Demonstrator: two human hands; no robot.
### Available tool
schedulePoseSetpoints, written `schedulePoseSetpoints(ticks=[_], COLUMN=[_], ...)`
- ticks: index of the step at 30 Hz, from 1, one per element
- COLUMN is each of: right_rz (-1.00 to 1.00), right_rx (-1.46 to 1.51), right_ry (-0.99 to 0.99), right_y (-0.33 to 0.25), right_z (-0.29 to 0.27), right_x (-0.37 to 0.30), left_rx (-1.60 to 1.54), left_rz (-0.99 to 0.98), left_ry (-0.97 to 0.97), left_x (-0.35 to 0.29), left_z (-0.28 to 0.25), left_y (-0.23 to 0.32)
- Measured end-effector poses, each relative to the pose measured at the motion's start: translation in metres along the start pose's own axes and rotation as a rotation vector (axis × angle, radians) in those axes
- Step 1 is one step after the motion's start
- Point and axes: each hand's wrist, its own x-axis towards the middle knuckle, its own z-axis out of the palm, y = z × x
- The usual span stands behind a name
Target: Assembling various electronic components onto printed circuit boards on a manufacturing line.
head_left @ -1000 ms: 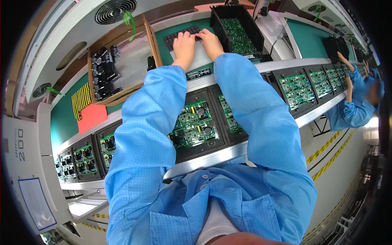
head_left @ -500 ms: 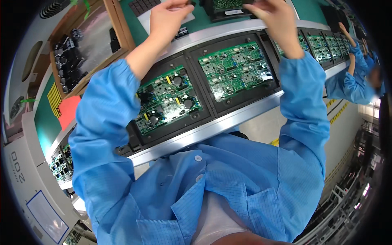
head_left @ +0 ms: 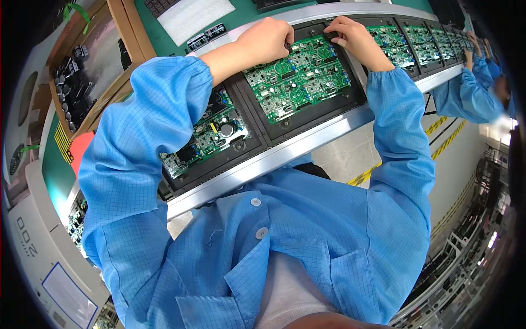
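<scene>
My left hand (head_left: 267, 40) is closed in a pinch over the far left part of a green circuit board (head_left: 298, 90), with a small black component (head_left: 288, 48) at its fingertips. At the board's far right corner, my right hand (head_left: 353, 38) pinches another small black component (head_left: 331, 35). Both parts are mostly hidden by the fingers, so their exact kind is unclear. The board lies in a black carrier frame (head_left: 274, 134). To its left, a second green board (head_left: 205, 142) carries round black capacitors (head_left: 227, 129) and is partly covered by my left sleeve.
A metal rail (head_left: 307, 136) runs along the carriers' near side. At left stands a cardboard box (head_left: 139, 33) with several black capacitors (head_left: 74, 90). Beyond the line lie a white foam sheet (head_left: 192, 19) and loose capacitors (head_left: 205, 36). Another person's blue sleeve (head_left: 463, 96) is at right.
Both hands have come back from the table beyond the rail to the far edge of the middle board. The view has shifted slightly.
</scene>
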Motion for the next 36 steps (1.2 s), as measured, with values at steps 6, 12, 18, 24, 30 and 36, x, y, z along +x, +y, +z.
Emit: schedulePoseSetpoints(ticks=[6, 12, 18, 24, 30, 36], right_rz=[-0.027, -0.035, 0.111, 0.216, 0.296, 0.254], right_rx=[0.010, 0.002, -0.006, 0.285, 0.351, 0.332], right_ry=[-0.127, -0.169, -0.117, -0.018, -0.057, -0.094], right_y=[-0.001, -0.004, -0.015, -0.013, -0.025, -0.034], right_z=[-0.007, -0.008, -0.017, -0.025, -0.010, -0.014], right_x=[-0.002, 0.004, 0.003, -0.062, -0.072, -0.067], left_rx=[0.059, 0.120, 0.167, 0.155, 0.135, -0.127], left_rz=[0.059, 0.011, -0.048, -0.029, 0.038, 0.069], left_ry=[-0.112, -0.109, -0.109, -0.054, 0.013, -0.055], left_x=[0.009, 0.003, -0.006, -0.007, -0.012, -0.040], left_z=[0.010, 0.005, 0.002, 0.007, -0.004, -0.001], left_y=[0.002, 0.009, 0.012, 0.016, 0.018, 0.058])
